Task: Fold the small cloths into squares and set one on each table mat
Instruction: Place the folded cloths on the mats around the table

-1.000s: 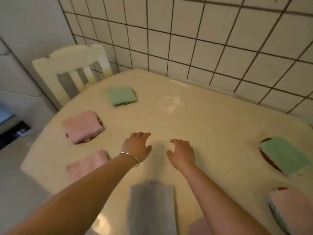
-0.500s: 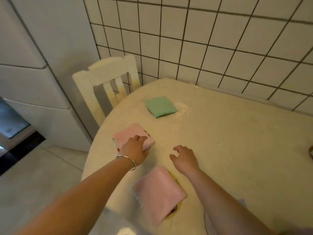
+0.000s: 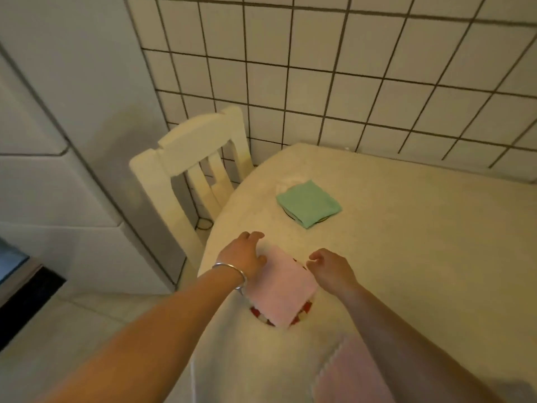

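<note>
One folded pink cloth lies on a round mat (red-and-white rim showing) near the tabletop edge. Left hand touches its left side, right hand hovers at its right corner; both sets of fingers loosely curled, gripping nothing. Green cloth covers a farther mat.

You're in a home kitchen or dining corner: white tiled wall far side, cream table against it, white wooden chair left, pale cabinet fronts far left.
</note>
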